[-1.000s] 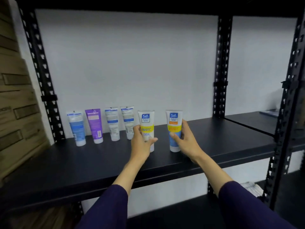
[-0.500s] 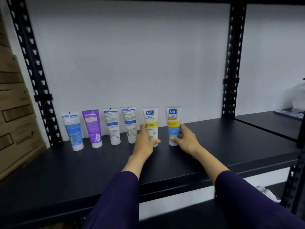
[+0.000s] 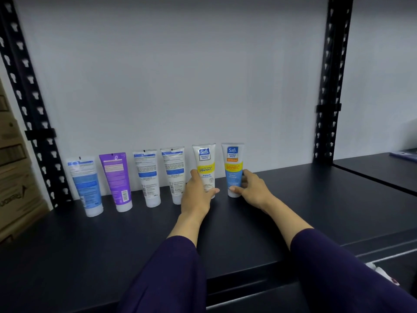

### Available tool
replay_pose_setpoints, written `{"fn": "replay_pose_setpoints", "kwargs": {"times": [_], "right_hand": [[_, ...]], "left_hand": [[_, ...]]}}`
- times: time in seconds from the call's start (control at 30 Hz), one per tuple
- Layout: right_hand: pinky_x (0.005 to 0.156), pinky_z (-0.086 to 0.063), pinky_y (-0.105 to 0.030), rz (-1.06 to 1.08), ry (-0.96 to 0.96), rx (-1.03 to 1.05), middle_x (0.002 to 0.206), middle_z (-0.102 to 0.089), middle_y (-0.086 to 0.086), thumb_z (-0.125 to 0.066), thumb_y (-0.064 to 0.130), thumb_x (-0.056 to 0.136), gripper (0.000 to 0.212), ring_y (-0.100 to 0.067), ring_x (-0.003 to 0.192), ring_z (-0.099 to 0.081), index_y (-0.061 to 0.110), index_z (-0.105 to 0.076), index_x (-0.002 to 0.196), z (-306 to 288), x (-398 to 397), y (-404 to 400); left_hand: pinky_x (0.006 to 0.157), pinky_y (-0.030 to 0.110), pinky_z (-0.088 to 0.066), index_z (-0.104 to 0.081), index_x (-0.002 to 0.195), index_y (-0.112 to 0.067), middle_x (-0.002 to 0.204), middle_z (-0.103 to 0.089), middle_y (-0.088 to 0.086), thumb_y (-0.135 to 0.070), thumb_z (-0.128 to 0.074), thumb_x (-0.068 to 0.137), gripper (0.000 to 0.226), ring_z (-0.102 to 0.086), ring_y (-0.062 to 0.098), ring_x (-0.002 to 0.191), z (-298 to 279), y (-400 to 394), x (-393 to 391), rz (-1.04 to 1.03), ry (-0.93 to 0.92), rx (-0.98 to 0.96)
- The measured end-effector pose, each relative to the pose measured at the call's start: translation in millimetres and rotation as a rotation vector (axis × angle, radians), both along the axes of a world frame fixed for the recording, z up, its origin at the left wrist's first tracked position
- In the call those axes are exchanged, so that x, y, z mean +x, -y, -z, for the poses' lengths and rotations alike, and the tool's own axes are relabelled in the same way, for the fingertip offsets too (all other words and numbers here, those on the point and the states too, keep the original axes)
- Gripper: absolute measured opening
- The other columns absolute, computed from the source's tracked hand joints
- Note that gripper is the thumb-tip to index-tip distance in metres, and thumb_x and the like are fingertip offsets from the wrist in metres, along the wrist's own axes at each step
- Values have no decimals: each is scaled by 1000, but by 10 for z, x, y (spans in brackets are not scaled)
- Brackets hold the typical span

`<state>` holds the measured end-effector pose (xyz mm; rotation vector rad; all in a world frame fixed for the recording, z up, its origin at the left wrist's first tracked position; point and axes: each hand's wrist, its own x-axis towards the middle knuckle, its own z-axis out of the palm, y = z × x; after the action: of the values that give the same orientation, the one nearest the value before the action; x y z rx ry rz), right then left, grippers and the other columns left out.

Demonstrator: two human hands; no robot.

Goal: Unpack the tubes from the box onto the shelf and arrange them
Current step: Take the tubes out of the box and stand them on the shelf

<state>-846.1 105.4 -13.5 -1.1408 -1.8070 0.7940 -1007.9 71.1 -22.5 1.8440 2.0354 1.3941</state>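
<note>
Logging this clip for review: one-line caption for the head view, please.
Left hand and right hand each grip a tube, white and blue, in a six-tube row on the shelf.

Stacked brown cardboard cartons (image 3: 13, 177) fill the left edge; a flat blue item (image 3: 405, 154) lies far right.

"Safi Perfect White Vitamin C" on white tube (image 3: 205, 168) and blue tube (image 3: 233, 168)

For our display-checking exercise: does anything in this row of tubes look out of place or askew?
Yes. The four left tubes, the blue tube, purple tube and two white tubes, show back labels, while the two Safi tubes, held by the left hand and right hand, face front. The purple tube leans slightly.
</note>
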Motion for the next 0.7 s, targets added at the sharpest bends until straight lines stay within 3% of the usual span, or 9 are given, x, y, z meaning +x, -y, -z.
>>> {"fn": "replay_pose_setpoints", "kwargs": {"times": [0.23, 0.37, 0.5, 0.63, 0.7], "right_hand": [[81, -42, -21, 68, 37, 44, 119, -59, -7, -68, 17, 86, 40, -12, 95, -55, 10, -51, 121, 18, 11, 0], [67, -38, -11, 109, 36, 77, 114, -57, -5, -73, 19, 82, 45, -11, 93, -53, 8, -48, 117, 9, 13, 32], [80, -41, -20, 28, 55, 41, 119, -54, -3, -72, 16, 82, 56, -15, 100, -54, 10, -42, 128, -11, 6, 64], [78, -39, -20, 31, 102, 51, 114, -54, -2, -70, 14, 83, 53, -8, 85, -53, 10, -42, 128, 3, 16, 44], [77, -39, -20, 36, 106, 51, 110, -53, 0, -70, 15, 83, 53, -3, 78, -51, 10, -43, 128, 22, 18, 33]], "left_hand": [[94, 41, -49, -42, 124, -15, 119, -57, 6, -23, -73, 81, 53, -55, 24, 112, 35, -47, -31, 45, 59, 9], [99, 36, -45, -25, 143, -16, 133, -54, 8, -10, -63, 89, 66, -53, 25, 121, 17, -45, -21, 97, 120, -57], [96, 33, -43, -26, 138, -14, 133, -53, 10, -11, -59, 91, 57, -52, 25, 121, 15, -40, -15, 105, 90, -102], [94, 30, -40, -26, 139, -13, 134, -52, 9, -11, -59, 92, 57, -51, 25, 122, 5, -39, -9, 102, 80, -107], [99, 35, -42, -27, 138, -14, 135, -52, 9, -12, -60, 91, 58, -51, 26, 122, 8, -31, -2, 103, 91, -110]]}}
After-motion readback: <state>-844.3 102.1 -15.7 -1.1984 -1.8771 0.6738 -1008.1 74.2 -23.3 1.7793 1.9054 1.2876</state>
